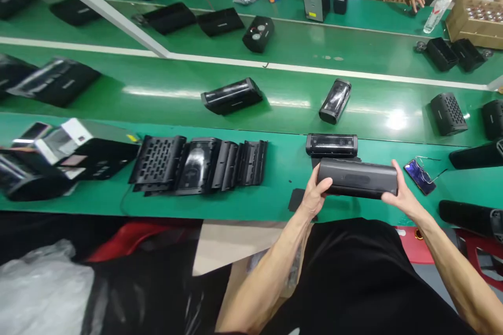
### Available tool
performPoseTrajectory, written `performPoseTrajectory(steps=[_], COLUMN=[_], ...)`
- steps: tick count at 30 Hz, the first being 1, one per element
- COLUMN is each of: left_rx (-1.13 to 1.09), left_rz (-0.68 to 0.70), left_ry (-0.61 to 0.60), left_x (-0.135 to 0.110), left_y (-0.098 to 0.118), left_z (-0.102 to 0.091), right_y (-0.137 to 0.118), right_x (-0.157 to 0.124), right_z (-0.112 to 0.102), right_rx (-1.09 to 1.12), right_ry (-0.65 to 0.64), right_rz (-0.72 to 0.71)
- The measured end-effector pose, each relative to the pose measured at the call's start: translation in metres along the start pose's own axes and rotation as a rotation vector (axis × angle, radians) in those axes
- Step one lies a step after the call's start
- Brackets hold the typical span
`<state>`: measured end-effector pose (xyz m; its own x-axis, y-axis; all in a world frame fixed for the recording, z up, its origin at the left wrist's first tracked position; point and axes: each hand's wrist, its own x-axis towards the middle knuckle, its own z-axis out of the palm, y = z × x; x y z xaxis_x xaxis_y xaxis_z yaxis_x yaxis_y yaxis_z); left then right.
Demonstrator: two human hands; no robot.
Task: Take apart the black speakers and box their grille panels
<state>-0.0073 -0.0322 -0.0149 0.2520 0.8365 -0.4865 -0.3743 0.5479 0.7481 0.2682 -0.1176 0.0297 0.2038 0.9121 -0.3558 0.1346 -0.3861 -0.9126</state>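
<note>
**Speaker held at both ends, long axis across my front**

My left hand (314,194) is closed on the left end of the black speaker (357,178). The thumb is on top and the fingers curl underneath, mostly hidden. My right hand (397,196) is closed on the right end, with its fingers wrapped over the end cap.

The speaker sits between the two hands, so neither hand is nearer. Its long axis runs left to right. It is at the near edge of the green bench (236,201), apparently raised off it.

It is a matte black bar with rounded edges and a darker oval patch on the side facing me.

- Just behind and parallel: a second speaker (332,145) with a mesh grille.
- Near, to the right: a phone (419,176).
- Well apart, to the left: a row of black shells (196,165).
</note>
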Motion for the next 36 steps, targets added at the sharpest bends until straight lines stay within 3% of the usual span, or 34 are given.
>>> performPoseTrajectory(steps=[2, 4, 9, 13, 22, 28, 33, 36], left_rx=[0.002, 0.027, 0.096, 0.077, 0.145, 0.149, 0.085, 0.098], left_rz=[-0.079, -0.118, -0.029, 0.004, 0.099, -0.028, -0.078, -0.14], left_ry=[-0.006, -0.048, -0.226, -0.259, -0.086, -0.031, 0.034, -0.006], left_x=[0.0, 0.0, 0.004, 0.002, 0.002, 0.009, 0.012, 0.013], left_y=[0.0, 0.003, 0.012, 0.012, 0.008, 0.004, -0.005, -0.004], left_z=[-0.001, -0.004, -0.008, -0.007, 0.009, 0.009, 0.006, -0.001], right_y=[-0.004, -0.004, 0.0, -0.006, -0.002, 0.0, 0.008, 0.008], right_x=[-0.005, -0.007, -0.008, -0.014, -0.015, -0.007, -0.003, -0.003], right_z=[-0.001, -0.001, -0.001, -0.003, -0.003, -0.008, 0.002, 0.004], right_rx=[-0.085, -0.087, -0.014, -0.066, -0.036, -0.035, -0.034, -0.036], right_ry=[0.047, 0.064, 0.084, 0.084, 0.098, -0.041, 0.121, 0.102], right_rz=[-0.093, -0.098, -0.037, -0.019, -0.029, 0.071, -0.02, 0.018])
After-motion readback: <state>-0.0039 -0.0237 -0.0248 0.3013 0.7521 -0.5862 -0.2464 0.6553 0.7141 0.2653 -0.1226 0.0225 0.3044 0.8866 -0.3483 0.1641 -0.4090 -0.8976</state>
